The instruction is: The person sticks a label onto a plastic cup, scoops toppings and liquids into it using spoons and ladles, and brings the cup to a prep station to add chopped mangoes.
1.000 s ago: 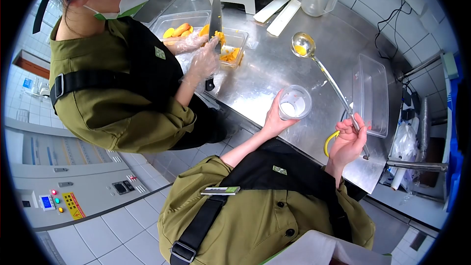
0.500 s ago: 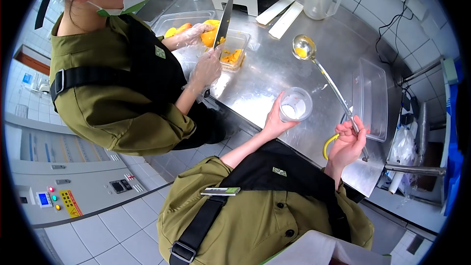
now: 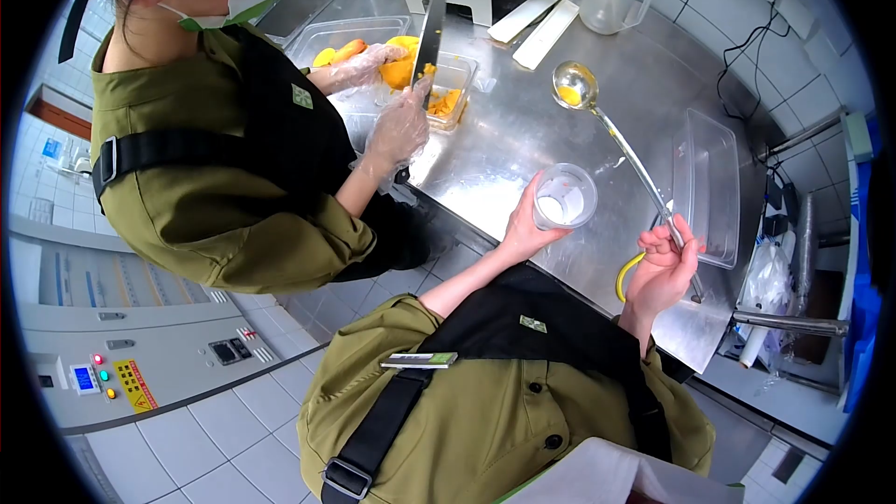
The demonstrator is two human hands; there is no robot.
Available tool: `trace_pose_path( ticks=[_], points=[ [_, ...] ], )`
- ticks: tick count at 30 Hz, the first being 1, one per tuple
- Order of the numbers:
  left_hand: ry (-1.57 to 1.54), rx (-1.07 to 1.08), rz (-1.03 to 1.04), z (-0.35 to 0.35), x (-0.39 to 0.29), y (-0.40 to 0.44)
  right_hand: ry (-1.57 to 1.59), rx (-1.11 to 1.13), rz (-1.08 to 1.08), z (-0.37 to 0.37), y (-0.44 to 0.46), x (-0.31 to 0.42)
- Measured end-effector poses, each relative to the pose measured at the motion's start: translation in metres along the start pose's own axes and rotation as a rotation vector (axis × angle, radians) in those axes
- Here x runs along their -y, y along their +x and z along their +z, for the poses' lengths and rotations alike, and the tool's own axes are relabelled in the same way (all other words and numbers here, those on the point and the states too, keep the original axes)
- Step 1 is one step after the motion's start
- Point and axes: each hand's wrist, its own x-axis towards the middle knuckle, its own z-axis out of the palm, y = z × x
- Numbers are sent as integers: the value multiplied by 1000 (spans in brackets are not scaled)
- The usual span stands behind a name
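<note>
My left hand (image 3: 530,229) is closed round a clear plastic cup (image 3: 566,196), held over the front edge of the steel table. Something white shows at the bottom of the cup. In my right hand (image 3: 665,269) is the handle of a long metal ladle (image 3: 637,164), pinched between thumb and fingers. The ladle's bowl (image 3: 573,85) points away from me over the table, with a little yellow residue or liquid in it. Beside my right wrist is a curved yellow handle (image 3: 630,276), its other end partly hidden.
On my left a gloved co-worker holds a knife (image 3: 431,33) and orange-yellow fruit (image 3: 397,73) over a clear container (image 3: 455,75). An empty clear tub (image 3: 707,189) stands on the right. Two white strips (image 3: 545,34) and a clear pitcher (image 3: 616,5) are at the back.
The ladle's bowl has shifted slightly to the left and toward me. My hands keep their hold. The co-worker's knife and hands have moved only a little.
</note>
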Motion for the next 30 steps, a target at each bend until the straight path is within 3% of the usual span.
trace_pose_path(
  ticks=[30],
  points=[
    [-51,-16,58,-2,-2,4,-18,47,13,8,4,-10]
  ],
)
